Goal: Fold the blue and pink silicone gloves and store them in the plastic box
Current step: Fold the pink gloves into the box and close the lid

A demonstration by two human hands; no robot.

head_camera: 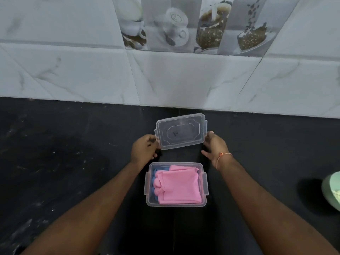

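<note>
a pale marble-look tiled wall (184,78) runs along the back, with a strip of coffee-cup picture tiles (193,24) high up. below it lies the dark counter (64,162), speckled with pale marks. on the counter, near the middle, sits the clear plastic box (148,183), uncovered, with latch tabs on both short sides. folded inside it, the pink glove (181,186) lies on top and fills most of the box; the blue glove (153,178) shows only as a sliver along the left wall beneath it. just beyond the box, the clear lid (181,130) is held tilted above the counter. the left hand (145,147) grips its left edge with curled fingers; the right hand (214,144) pinches its right edge, a thin orange thread (221,159) round the wrist. a pale green object (332,190) sits cut off at the right edge.
</note>
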